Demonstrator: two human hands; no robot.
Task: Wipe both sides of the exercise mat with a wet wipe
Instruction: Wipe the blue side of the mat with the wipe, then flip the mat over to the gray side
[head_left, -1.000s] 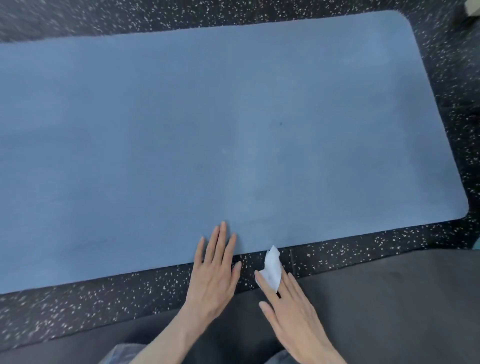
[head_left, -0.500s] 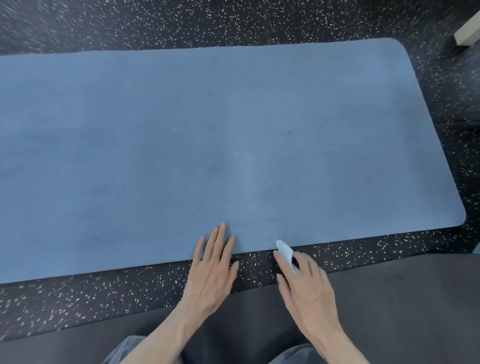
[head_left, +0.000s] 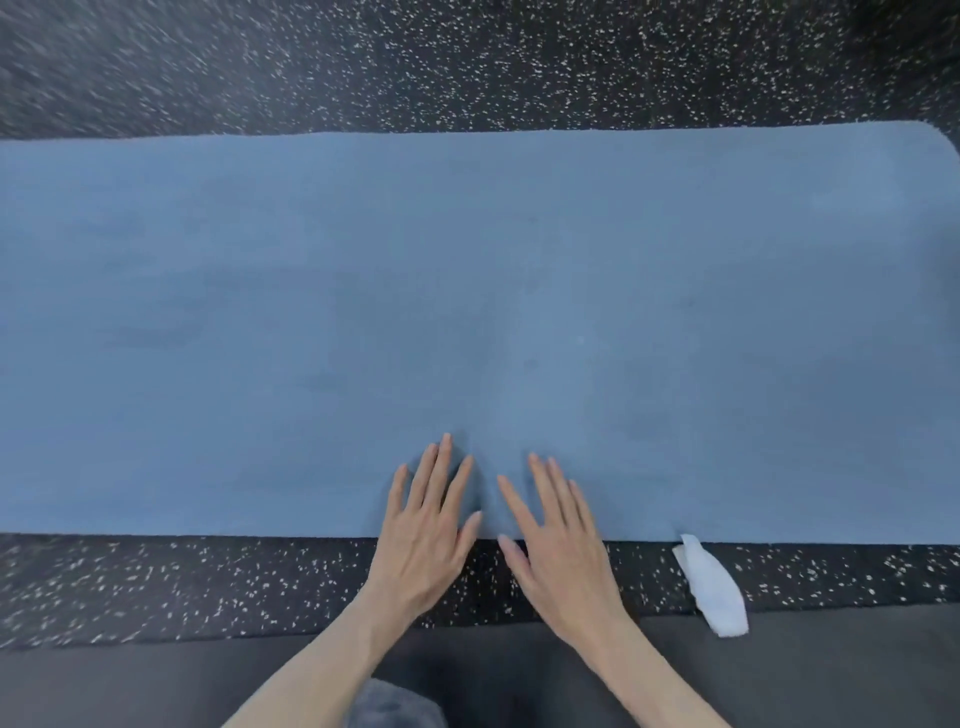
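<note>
From the head camera, the blue exercise mat (head_left: 467, 312) lies flat on the speckled floor (head_left: 156, 587). Both hands are released, fingers straight and spread. The left hand (head_left: 426, 530) and right hand (head_left: 558, 535) press flat across the mat's near edge, probably readying to lift and flip it. The wet wipe (head_left: 711, 587) lies set aside on the floor, touching the mat's near edge, at about four o'clock from the right hand, near but apart.

The mat (head_left: 467, 291) is spread on the floor (head_left: 156, 587); both hands (head_left: 431, 525) (head_left: 561, 535) are laid on its near edge; the wipe (head_left: 711, 587) is left to their right.
</note>
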